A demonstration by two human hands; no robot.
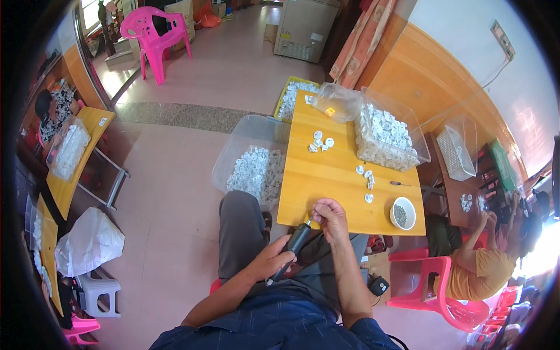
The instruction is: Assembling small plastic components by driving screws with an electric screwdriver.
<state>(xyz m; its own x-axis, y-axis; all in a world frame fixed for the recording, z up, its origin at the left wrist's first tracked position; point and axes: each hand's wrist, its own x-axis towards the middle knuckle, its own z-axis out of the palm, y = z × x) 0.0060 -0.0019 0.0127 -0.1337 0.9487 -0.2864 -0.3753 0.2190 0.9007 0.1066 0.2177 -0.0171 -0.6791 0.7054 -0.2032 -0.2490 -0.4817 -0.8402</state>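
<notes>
Navy shirt [283, 321], cut off below, lies nearest; the left hand [273, 258] grips a cylindrical dark electric screwdriver [299, 238] near the wood-toned table [326, 186]; the right hand [331, 219] bunches by its tip, contents indiscernible.

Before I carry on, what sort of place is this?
Likely a small assembly workshop: the left hand holds a dark screwdriver-like tool, a clear bin of white parts stands on the yellow table, and a person in an orange top sits near a brown table.
</notes>
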